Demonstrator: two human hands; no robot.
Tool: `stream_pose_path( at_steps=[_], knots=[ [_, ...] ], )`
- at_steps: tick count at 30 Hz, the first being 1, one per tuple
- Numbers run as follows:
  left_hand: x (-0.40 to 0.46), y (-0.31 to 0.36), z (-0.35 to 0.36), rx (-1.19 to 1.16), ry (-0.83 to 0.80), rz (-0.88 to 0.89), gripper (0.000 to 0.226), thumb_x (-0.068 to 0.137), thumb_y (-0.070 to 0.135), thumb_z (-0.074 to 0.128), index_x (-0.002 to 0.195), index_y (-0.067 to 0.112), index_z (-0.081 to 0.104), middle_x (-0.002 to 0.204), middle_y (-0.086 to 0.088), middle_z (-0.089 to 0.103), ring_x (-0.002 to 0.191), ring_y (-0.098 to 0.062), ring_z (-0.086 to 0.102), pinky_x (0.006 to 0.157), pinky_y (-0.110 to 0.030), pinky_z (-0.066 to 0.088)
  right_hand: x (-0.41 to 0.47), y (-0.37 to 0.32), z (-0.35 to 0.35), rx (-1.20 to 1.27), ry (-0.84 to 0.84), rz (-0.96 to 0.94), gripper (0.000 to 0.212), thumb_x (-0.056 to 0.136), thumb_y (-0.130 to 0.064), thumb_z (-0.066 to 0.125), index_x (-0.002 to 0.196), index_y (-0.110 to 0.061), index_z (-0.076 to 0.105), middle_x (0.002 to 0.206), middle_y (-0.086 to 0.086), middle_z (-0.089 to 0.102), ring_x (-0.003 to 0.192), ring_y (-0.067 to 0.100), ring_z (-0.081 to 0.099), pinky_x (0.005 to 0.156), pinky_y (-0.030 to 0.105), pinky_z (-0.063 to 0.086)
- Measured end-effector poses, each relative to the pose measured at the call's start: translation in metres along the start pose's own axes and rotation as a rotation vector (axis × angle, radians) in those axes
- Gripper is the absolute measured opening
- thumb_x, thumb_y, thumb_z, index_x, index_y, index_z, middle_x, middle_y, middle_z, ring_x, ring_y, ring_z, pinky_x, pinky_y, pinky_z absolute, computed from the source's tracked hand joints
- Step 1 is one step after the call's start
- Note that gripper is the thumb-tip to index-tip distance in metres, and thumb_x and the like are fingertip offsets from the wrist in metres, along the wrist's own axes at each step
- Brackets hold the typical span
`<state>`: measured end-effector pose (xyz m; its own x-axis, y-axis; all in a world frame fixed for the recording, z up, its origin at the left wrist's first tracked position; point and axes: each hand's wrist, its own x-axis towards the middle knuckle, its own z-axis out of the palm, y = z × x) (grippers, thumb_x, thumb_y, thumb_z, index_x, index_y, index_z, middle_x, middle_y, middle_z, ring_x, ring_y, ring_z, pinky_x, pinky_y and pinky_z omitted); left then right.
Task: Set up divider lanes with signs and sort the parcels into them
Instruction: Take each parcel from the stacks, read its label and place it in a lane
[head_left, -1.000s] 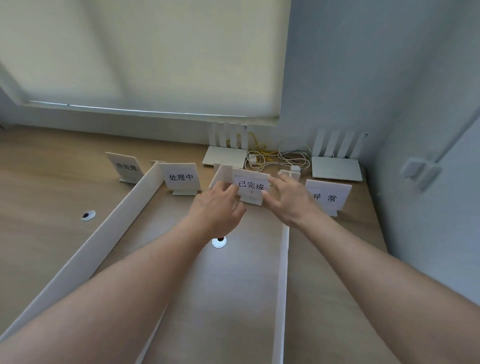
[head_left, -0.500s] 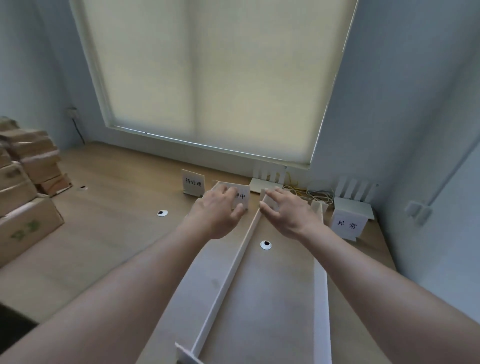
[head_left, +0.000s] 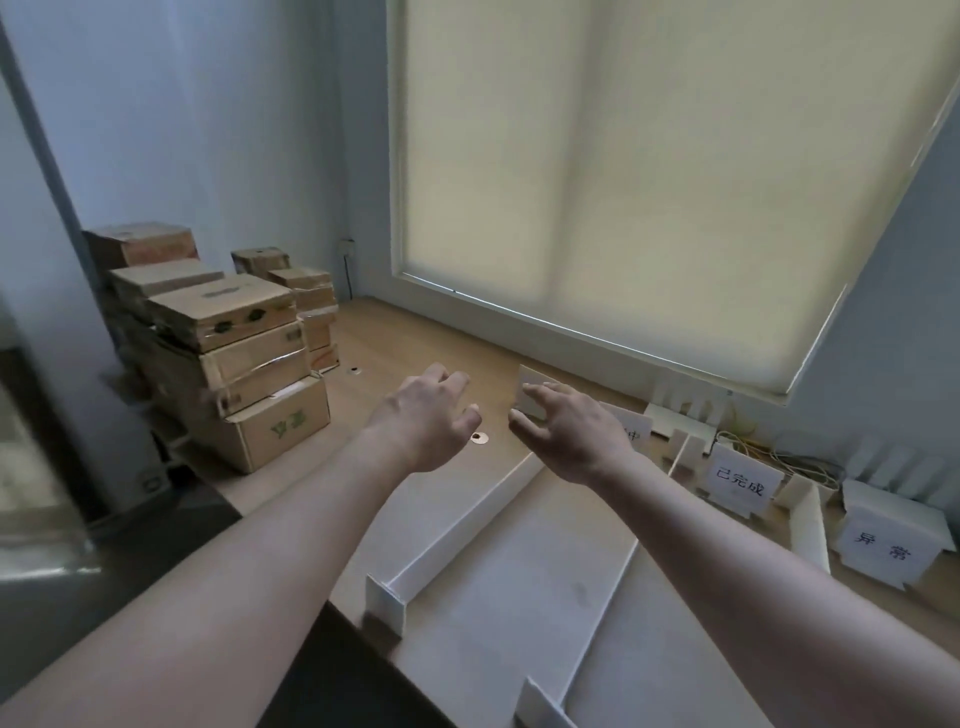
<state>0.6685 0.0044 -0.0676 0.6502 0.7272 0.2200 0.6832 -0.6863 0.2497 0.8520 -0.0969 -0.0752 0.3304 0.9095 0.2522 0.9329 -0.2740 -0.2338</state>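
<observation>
- Parcels (head_left: 228, 343): brown boxes stacked at the desk's left end, none in a lane yet.
- Lanes: white dividers (head_left: 467, 525) down the desk (head_left: 363, 332), signs (head_left: 740, 480) at the far ends.
- My left hand (head_left: 423, 415): loosely spread, holds nothing, over bare desk.
- My right hand (head_left: 566, 428): same, holds nothing, by the leftmost sign (head_left: 530, 387).
- Next, I judge: take the top box with both hands, keep clear of the dividers.

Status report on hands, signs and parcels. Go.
Left hand and right hand open, holding nothing. Signs stand behind the dividers. Parcels stacked at left, unsorted. Nothing in the way.
</observation>
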Motion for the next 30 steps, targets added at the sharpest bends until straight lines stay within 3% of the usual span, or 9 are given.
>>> stream_pose_path(
  at_steps=[3, 16, 21, 25, 30],
  knots=[
    [0.010, -0.042, -0.015, 0.053, 0.023, -0.053, 0.054, 0.102, 0.051, 0.041, 0.149, 0.024, 0.044, 0.146, -0.006, 0.046, 0.130, -0.032, 0.049, 0.102, -0.045, 0.046, 0.040, -0.039, 0.016, 0.010, 0.004, -0.078, 0.067, 0.092, -0.070, 0.043, 0.147, -0.031, 0.050, 0.149, -0.003, 0.052, 0.133, 0.025, 0.053, 0.103, 0.041, 0.048],
    [0.078, -0.242, -0.065, 0.103, 0.093, -0.335, 0.056, 0.102, 0.051, 0.046, 0.154, 0.030, 0.038, 0.156, -0.001, 0.040, 0.139, -0.026, 0.045, 0.100, -0.046, 0.053, 0.235, -0.193, 0.092, 0.103, -0.033, -0.351, 0.064, 0.095, -0.066, 0.045, 0.145, -0.026, 0.053, 0.148, 0.002, 0.055, 0.128, 0.027, 0.057, 0.096, 0.039, 0.051],
    [0.097, -0.336, -0.077, 0.113, 0.057, -0.351, 0.055, 0.102, 0.049, 0.047, 0.153, 0.029, 0.040, 0.149, -0.002, 0.046, 0.134, -0.025, 0.049, 0.098, -0.045, 0.054, 0.289, -0.265, 0.135, 0.119, -0.056, -0.392, 0.061, 0.096, -0.065, 0.044, 0.140, -0.024, 0.056, 0.140, 0.004, 0.059, 0.120, 0.026, 0.060, 0.086, 0.037, 0.052],
    [0.122, -0.404, -0.086, 0.111, 0.055, -0.302, 0.055, 0.102, 0.048, 0.049, 0.153, 0.029, 0.040, 0.152, -0.001, 0.045, 0.137, -0.025, 0.047, 0.101, -0.046, 0.054, 0.334, -0.314, 0.164, 0.104, -0.046, -0.363, 0.068, 0.097, -0.067, 0.041, 0.149, -0.024, 0.049, 0.152, 0.005, 0.052, 0.131, 0.026, 0.055, 0.093, 0.037, 0.051],
    [0.158, -0.513, -0.096, 0.085, 0.004, -0.214, 0.052, 0.101, 0.047, 0.049, 0.150, 0.030, 0.043, 0.150, -0.001, 0.045, 0.138, -0.026, 0.047, 0.099, -0.047, 0.055, 0.387, -0.383, 0.203, 0.108, -0.050, -0.263, 0.067, 0.098, -0.065, 0.041, 0.150, -0.022, 0.049, 0.148, 0.004, 0.055, 0.127, 0.024, 0.057, 0.087, 0.035, 0.051]
  ],
)
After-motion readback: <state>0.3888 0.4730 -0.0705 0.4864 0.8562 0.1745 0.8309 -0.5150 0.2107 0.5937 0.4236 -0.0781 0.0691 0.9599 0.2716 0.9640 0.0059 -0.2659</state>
